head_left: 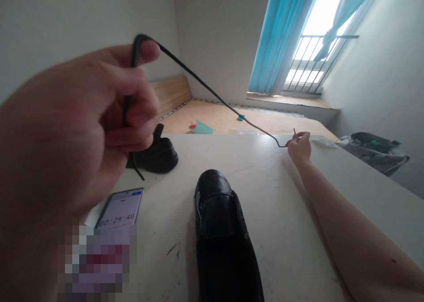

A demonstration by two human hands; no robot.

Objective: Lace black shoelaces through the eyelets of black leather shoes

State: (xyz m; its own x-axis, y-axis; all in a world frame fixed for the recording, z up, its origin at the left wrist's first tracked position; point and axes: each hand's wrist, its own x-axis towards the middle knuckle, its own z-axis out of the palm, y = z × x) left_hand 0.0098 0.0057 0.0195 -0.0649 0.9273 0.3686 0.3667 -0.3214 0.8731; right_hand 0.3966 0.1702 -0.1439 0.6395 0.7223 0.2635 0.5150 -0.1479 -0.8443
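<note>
A thin black shoelace [202,82] is stretched in the air between my two hands. My left hand [109,99], raised close to the camera, is closed on one end; the lace bends over the index finger and its tip hangs below the palm. Out at the right, my right hand [299,146] pinches the lace near its other end, low over the white table. Between my forearms lies a black leather shoe [215,205], toe pointing away, with no lace seen in its front. A second black shoe [160,156] sits partly behind my left hand.
A phone showing a timer [119,209] lies on the white table [271,231] at the left. Beyond the table edge is a wooden board surface [225,112] with paper scraps. A dark bag [377,149] stands at the right, below a barred window with blue curtains [273,37].
</note>
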